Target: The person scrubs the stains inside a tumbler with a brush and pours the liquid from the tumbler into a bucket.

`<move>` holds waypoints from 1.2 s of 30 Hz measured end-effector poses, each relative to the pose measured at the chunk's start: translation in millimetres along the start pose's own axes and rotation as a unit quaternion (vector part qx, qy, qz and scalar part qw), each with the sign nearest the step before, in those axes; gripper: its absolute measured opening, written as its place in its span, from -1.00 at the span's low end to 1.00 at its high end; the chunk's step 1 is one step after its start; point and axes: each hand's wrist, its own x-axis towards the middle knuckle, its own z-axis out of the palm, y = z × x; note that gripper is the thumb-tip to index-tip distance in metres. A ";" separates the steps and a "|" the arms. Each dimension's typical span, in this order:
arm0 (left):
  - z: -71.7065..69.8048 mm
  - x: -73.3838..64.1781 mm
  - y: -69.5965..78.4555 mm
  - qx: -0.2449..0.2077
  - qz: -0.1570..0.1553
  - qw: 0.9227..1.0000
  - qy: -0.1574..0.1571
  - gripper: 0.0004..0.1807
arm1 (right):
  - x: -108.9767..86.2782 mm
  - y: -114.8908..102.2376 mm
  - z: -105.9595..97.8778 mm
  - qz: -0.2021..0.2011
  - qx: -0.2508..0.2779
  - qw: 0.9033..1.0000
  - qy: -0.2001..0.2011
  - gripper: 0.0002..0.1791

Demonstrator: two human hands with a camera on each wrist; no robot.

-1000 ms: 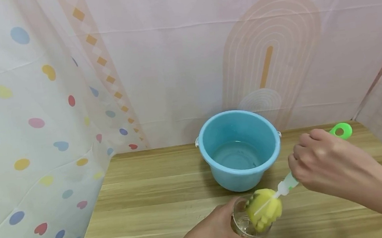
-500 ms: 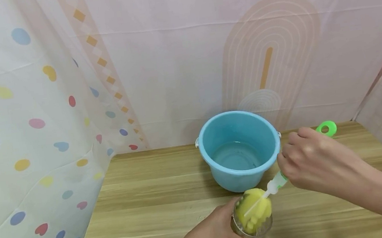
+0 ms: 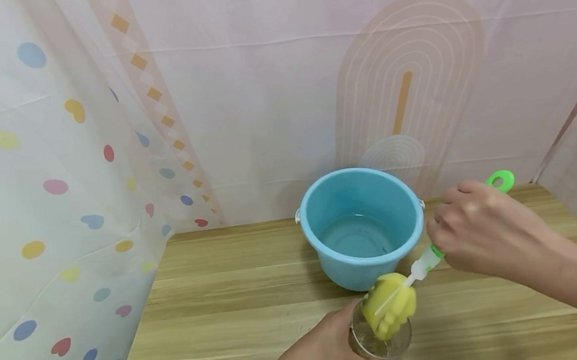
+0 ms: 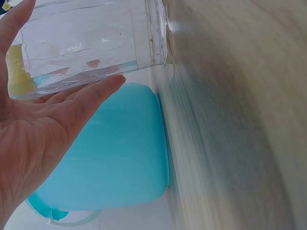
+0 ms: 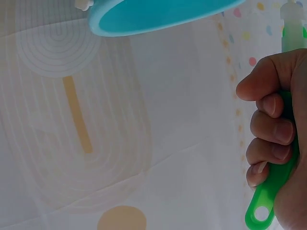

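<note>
My left hand [image 3: 323, 347] grips a clear drinking glass [image 3: 397, 343] near the front of the table. Thumb and fingers lie on either side of it in the left wrist view, where the base of the glass [image 4: 91, 36] is right at the tabletop. A sponge cup brush [image 3: 393, 307] slants down from the right, its yellow head at the mouth of the glass and partly inside. My right hand [image 3: 481, 228] holds the brush by its green and white handle. In the right wrist view, fingers curl round the green handle [image 5: 271, 189], whose end loop sticks out below the fist.
Behind the glass stands a light blue bucket [image 3: 355, 273] with shallow water in it. All this is on a wood-grain table [image 3: 217, 307]. Patterned curtains [image 3: 259, 112] hang along the back and both sides.
The brush went left and deeper into the glass, then came back up and slightly right, lifting the sponge toward the rim. My left hand and the glass have stayed in place.
</note>
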 end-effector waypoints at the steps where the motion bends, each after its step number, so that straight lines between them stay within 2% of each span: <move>1: 0.0 -0.1 -0.1 0.003 -0.001 1.000 0.001 0.02 | -0.9 0.5 0.6 0.002 0.001 1.000 0.002 -0.66; 21: 1.4 -0.2 2.6 0.023 -0.032 0.999 0.018 0.01 | -22.8 4.6 3.1 0.016 0.030 0.999 0.030 -0.71; 31: 1.6 -0.4 2.5 0.035 -0.022 0.999 0.020 0.00 | -31.6 5.5 -0.3 0.012 0.028 1.000 0.010 -0.71; 36: 1.7 -0.2 2.0 0.034 -0.030 0.999 0.020 0.00 | -33.6 5.3 -1.2 0.013 0.032 0.999 0.009 -0.70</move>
